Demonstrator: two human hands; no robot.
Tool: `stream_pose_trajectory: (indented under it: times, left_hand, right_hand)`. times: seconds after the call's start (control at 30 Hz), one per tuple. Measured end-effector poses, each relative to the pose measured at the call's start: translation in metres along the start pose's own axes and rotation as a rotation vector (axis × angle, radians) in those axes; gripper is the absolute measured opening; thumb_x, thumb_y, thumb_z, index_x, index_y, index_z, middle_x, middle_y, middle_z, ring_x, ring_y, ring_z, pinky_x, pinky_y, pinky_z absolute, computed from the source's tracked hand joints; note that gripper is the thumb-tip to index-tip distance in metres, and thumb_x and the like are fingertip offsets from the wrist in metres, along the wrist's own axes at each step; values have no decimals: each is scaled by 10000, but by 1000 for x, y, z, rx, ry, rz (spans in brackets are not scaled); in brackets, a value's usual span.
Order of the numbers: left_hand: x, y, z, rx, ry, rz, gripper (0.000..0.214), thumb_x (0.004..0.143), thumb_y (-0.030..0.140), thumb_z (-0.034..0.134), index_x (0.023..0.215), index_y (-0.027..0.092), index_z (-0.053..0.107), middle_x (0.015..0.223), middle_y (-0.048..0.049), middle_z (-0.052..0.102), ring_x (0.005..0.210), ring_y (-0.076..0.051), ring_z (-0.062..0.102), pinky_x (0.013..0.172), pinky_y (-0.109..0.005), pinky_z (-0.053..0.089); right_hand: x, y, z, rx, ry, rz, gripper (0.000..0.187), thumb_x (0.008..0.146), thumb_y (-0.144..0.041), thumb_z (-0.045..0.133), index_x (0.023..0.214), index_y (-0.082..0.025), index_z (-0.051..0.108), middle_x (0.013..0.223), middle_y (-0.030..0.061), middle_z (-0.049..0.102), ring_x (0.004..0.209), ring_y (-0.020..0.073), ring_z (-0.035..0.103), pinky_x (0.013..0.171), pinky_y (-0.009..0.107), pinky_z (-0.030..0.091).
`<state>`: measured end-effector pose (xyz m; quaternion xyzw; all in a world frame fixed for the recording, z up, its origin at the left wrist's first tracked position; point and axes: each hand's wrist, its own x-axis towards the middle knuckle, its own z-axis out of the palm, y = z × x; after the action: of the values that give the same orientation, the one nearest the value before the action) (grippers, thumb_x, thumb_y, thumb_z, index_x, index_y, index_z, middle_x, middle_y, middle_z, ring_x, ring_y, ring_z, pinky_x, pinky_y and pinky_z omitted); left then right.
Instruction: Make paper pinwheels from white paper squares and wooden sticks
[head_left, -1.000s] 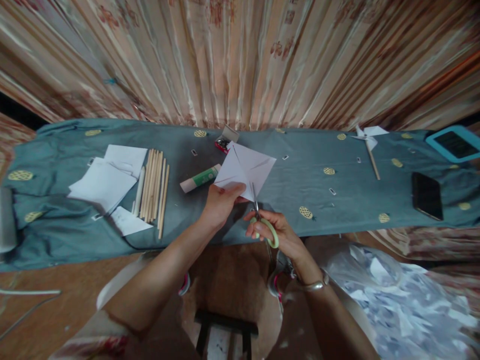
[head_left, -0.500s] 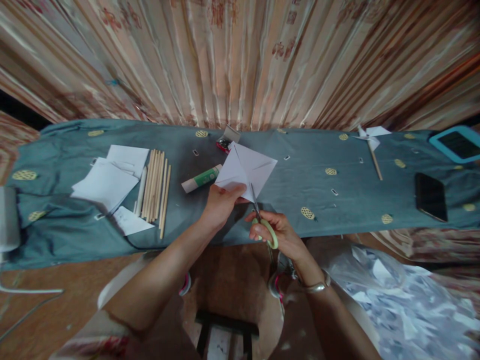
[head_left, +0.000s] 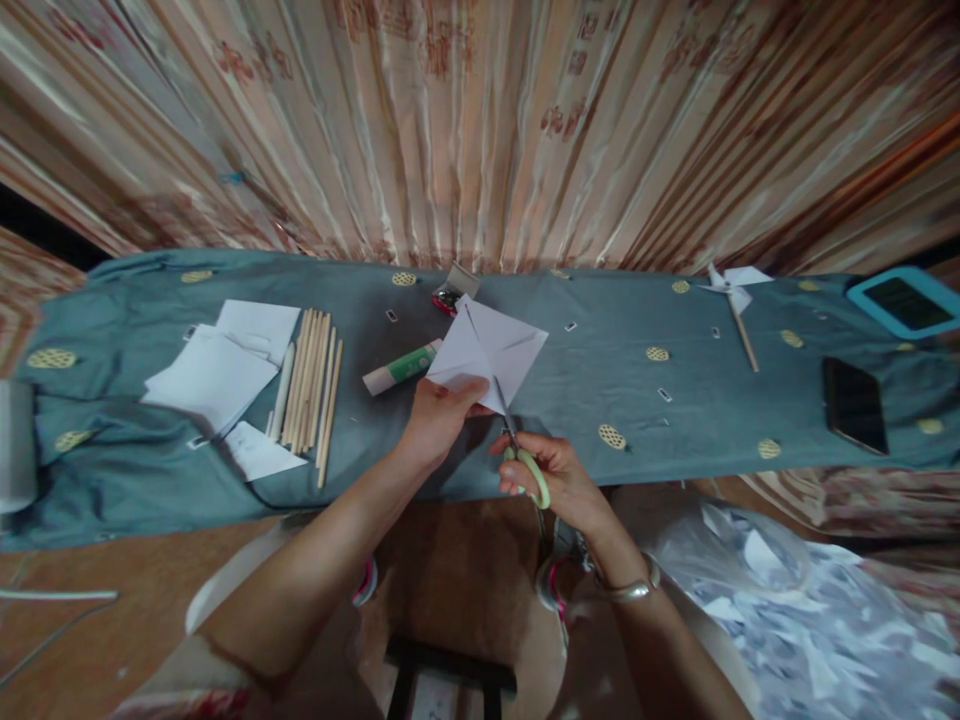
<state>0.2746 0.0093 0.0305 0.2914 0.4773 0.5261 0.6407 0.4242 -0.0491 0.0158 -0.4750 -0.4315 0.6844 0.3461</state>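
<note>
My left hand pinches a white paper square near its lower left edge, thumb on top and fingers beneath. Slits run inward from some of the square's corners. Light green-handled scissors are in my right hand, fingers through the loops. Their blades lie at the paper's near corner and point up toward its middle. Just left of the paper lies a green and white glue stick. Behind it is a small open box with something red and shiny, partly covered by the paper.
Stacked white paper sheets and several wooden sticks lie at the left. To the right are a paper pinwheel on a stick, a black phone and a blue-framed tablet. A clear bag of paper pieces stands below.
The whole view has shifted slightly, so the table sits a little lower. My hands keep their grips on the paper and scissors, and the blades remain at the near corner.
</note>
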Motion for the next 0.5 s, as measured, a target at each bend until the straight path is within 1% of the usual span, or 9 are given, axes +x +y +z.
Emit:
stream_pose_trajectory:
  times: [0.13, 0.3, 0.5]
  left_hand:
    - [1, 0, 0, -10, -3, 3, 228, 541, 230, 775, 731, 143, 683, 695, -8, 685, 622, -158, 625, 586, -284, 548]
    - [1, -4, 0, 28, -20, -2, 152, 560, 246, 754, 644, 151, 669, 635, 0, 662, 582, -142, 601, 560, -257, 530]
    - [-1, -4, 1, 19, -13, -15, 138, 553, 226, 751, 638, 157, 667, 639, 9, 661, 578, -138, 605, 568, -257, 536]
  right_hand:
    - [1, 0, 0, -5, 5, 14, 414, 607, -512, 827, 787, -175, 669, 545, -46, 615, 472, 69, 530, 489, 199, 452]
    - [1, 1, 0, 3, 23, 16, 455, 594, -536, 826, 813, -171, 666, 573, -45, 617, 517, 75, 556, 512, 196, 466]
    - [2, 3, -2, -16, 9, -2, 438, 614, -528, 818, 818, -172, 664, 563, -50, 605, 506, 71, 538, 511, 201, 452]
